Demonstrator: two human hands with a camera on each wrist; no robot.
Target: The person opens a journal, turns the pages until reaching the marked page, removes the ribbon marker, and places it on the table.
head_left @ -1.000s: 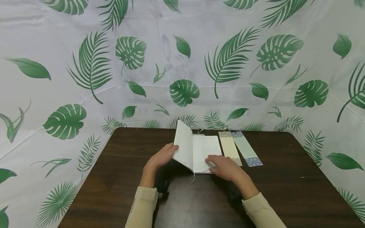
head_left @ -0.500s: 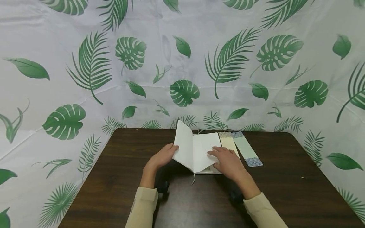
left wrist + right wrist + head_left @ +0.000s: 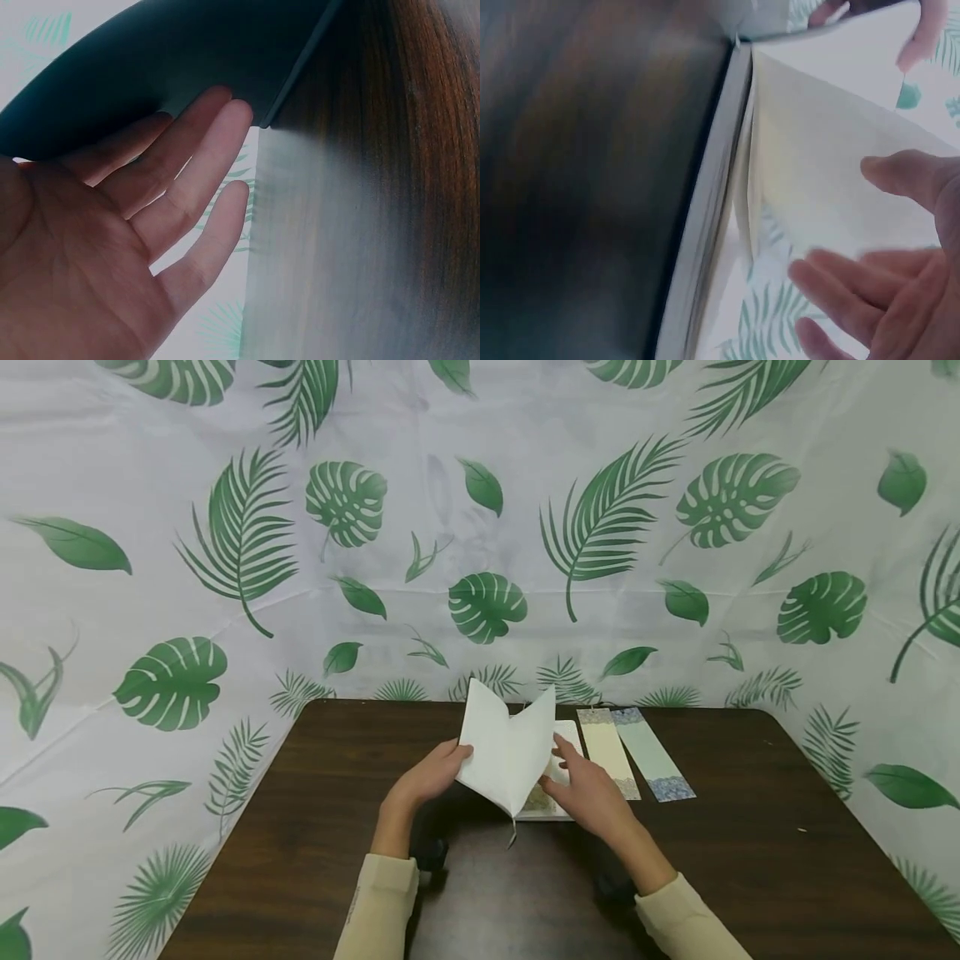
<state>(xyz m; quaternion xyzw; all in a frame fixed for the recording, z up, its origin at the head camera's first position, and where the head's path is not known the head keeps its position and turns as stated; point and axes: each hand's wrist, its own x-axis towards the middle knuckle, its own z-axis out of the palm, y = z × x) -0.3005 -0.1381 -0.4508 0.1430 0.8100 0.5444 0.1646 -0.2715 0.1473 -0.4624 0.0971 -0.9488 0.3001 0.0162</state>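
A notebook [image 3: 487, 752] with blank white pages lies open near the far side of the table. My left hand [image 3: 431, 772] holds its raised left cover, thumb on the page side and fingers behind the dark cover [image 3: 202, 67] in the left wrist view. My right hand [image 3: 592, 797] has its fingertips at the edge of a page [image 3: 832, 150] that stands up from the spine. In the right wrist view its thumb and fingers are spread apart. A brownish patterned piece [image 3: 538, 802] shows under the lifted page. A ribbon [image 3: 512, 837] hangs from the spine's near end.
Right of the notebook lie a cream bookmark [image 3: 607, 752] and a pale green one [image 3: 652, 756] with blue patterned ends. They rest on the dark wooden table [image 3: 750, 843]. A white cloth with green leaves [image 3: 487, 527] hangs behind and around the table.
The right hand first lifted the right page's near corner, showing the patterned piece beneath. That page has since swung up and leftward to stand near the spine. The left hand stays put.
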